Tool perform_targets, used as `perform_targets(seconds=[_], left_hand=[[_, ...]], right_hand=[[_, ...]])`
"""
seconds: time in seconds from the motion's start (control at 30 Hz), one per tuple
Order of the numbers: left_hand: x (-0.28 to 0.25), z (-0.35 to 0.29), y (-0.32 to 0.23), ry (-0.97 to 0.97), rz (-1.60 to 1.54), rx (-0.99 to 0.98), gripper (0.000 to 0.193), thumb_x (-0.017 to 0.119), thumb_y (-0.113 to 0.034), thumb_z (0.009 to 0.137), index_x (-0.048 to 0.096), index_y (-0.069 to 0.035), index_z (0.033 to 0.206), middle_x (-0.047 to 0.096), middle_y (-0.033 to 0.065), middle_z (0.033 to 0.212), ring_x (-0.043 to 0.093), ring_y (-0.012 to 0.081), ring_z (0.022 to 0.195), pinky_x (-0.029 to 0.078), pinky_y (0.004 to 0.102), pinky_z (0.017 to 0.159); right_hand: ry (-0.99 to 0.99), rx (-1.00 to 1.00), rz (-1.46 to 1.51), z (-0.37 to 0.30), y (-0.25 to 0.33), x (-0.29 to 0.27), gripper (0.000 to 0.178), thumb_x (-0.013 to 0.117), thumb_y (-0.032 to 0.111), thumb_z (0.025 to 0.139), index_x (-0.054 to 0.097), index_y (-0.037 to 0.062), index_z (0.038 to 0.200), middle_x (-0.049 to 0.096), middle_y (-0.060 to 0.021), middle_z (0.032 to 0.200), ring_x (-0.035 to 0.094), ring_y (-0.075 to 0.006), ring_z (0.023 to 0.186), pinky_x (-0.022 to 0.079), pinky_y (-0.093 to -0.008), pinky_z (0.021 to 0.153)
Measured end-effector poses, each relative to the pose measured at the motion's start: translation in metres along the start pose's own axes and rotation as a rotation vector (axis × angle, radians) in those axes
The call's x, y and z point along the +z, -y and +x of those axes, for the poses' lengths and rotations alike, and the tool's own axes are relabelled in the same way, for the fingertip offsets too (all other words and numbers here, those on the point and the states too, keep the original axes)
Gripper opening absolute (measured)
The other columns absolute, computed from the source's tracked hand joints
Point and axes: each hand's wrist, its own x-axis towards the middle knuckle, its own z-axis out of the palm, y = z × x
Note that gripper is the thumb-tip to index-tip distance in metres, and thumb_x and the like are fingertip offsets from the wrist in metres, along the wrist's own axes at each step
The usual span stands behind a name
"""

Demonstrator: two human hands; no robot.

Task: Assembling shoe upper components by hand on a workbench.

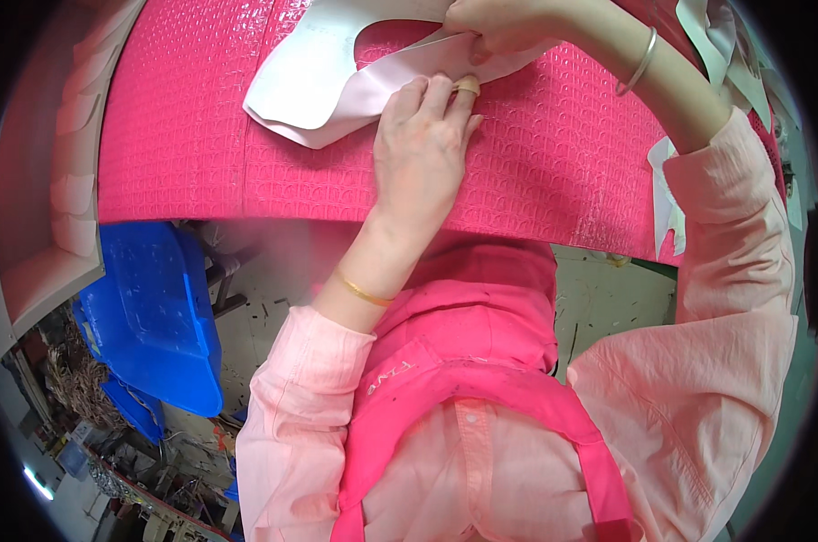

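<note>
A curved white sheet piece (305, 77), like a cut shoe-upper part, lies on the pink textured table cover. Along its near side runs a smooth, slightly pinkish strip (395, 77), partly raised and folded. My left hand (423, 144) lies on the near edge of this strip, fingers extended and pressing down; one finger wears a tan cover. Beyond it, my right hand (495, 23) is closed in a pinch on the piece's far right part. The right fingertips and the sheet beneath them are partly hidden.
At the right edge of the pink table (183, 135) lie more white cut pieces (667, 194). Stacked pale pieces (75, 194) sit in a tray-like holder on the left. A blue plastic bin (156, 307) stands below the table's left front edge.
</note>
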Motion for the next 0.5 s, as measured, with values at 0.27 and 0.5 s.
perform_targets(seconds=[0.27,0.5], left_hand=[[0.017,0.003,-0.003,-0.116,-0.011,0.005,0.028,0.06,-0.017,0.074,0.058,-0.011,0.102,0.05,0.0073,0.093,0.049,0.0259,0.089,0.042,0.0355,0.082],[0.028,0.01,-0.011,-0.131,0.068,0.03,0.028,0.059,-0.02,0.076,0.06,-0.011,0.102,0.051,0.0086,0.101,0.048,0.0258,0.093,0.04,0.0359,0.082]], right_hand=[[0.64,0.199,-0.031,0.03,0.002,-0.023,0.024,0.059,0.022,0.073,0.065,0.0008,0.081,0.063,-0.0175,0.076,0.061,-0.0294,0.074,0.048,-0.036,0.066],[0.606,0.182,-0.052,0.021,-0.006,-0.022,0.024,0.056,0.023,0.074,0.065,0.0019,0.082,0.063,-0.018,0.078,0.062,-0.0262,0.075,0.049,-0.0331,0.066]])
